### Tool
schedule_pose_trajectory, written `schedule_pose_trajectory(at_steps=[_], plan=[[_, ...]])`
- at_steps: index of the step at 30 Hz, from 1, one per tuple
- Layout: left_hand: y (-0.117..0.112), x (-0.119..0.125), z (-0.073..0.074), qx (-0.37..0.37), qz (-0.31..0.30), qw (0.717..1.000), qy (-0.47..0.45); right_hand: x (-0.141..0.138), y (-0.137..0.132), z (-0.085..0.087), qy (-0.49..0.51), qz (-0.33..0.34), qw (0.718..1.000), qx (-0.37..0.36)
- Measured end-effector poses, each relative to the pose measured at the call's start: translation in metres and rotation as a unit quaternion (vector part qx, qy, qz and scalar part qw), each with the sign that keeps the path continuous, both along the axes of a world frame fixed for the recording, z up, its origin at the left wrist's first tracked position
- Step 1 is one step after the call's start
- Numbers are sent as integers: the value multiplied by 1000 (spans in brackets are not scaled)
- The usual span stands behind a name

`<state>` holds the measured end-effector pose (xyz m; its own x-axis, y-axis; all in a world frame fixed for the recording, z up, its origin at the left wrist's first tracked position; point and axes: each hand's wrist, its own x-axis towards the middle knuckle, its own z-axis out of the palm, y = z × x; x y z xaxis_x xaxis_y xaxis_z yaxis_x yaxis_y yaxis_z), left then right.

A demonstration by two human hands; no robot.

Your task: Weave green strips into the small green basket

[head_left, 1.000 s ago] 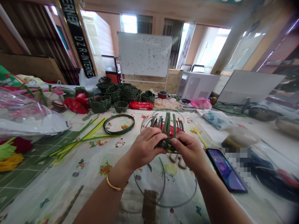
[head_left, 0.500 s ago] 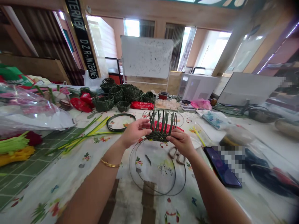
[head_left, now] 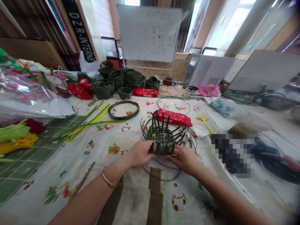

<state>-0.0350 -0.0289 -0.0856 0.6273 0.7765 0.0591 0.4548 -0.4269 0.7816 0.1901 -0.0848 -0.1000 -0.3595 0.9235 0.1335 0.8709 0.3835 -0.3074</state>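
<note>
A small half-woven basket (head_left: pixel 159 141) of dark green strips is in front of me, its loose strip ends fanning up and outward. Its open inside faces me, and two small yellow bits show on the woven base. My left hand (head_left: pixel 142 152) is closed on the near left edge, thumb against the strips. On the near right edge, my right hand (head_left: pixel 186 158) grips the basket with its fingers partly hidden behind the strips. Thin wire-like loops (head_left: pixel 161 179) lie beneath it on the tablecloth. A red packet (head_left: pixel 174 117) lies just behind the basket.
Coiled green strip (head_left: pixel 124 118) and loose green and yellow strips (head_left: pixel 90 120) lie to the left. Finished woven baskets (head_left: pixel 126 78) stand at the back beside another red packet (head_left: pixel 145 92). Flowers in clear wrap (head_left: pixel 32 97) are far left; a monitor (head_left: pixel 264 72) stands right.
The basket has come down toward the table and tipped so its inside shows. My left hand, earlier with raised fingers, now grips its edge. The view has tilted downward.
</note>
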Motion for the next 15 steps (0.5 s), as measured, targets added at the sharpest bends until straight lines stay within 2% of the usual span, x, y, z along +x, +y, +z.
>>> schedule_pose_trajectory(at_steps=[6, 11, 15], plan=[[-9, 9, -26, 91, 45, 993, 61, -10, -3, -15, 30, -7, 999, -35], [-6, 10, -38, 128, 37, 991, 9, -16, 2, -10, -1, -61, 996, -61], [-3, 5, -42, 132, 19, 991, -11, -15, 5, -9, -5, -62, 996, -66]])
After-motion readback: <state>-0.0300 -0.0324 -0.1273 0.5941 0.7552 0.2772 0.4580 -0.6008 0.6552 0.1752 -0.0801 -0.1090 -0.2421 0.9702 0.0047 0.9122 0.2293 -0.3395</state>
